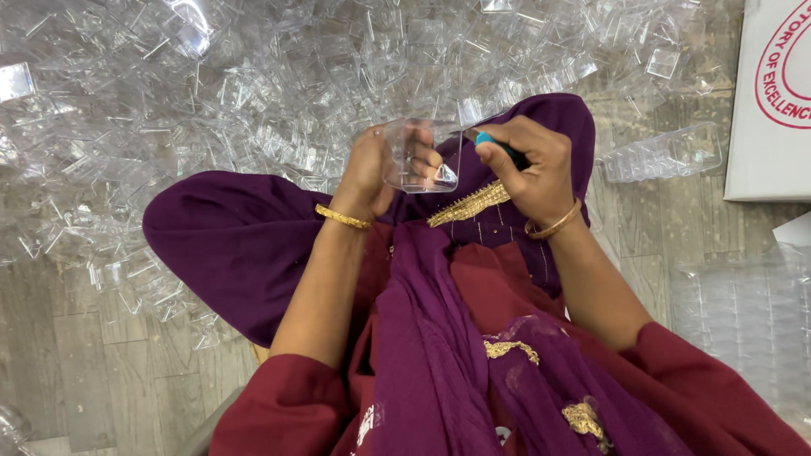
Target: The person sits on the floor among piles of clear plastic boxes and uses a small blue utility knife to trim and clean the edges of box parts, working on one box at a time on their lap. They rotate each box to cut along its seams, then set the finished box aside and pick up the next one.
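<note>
My left hand grips a clear plastic box-shaped piece, held up in front of my lap. My right hand is closed on a small tool with a teal and black handle; its tip points left and meets the right edge of the clear piece. Both wrists carry gold bangles. Purple and maroon cloth covers my lap below the hands.
A large heap of similar clear plastic pieces covers the wooden floor ahead and to the left. A clear tray lies to the right, next to a white cardboard box. Clear plastic sheeting lies at the lower right.
</note>
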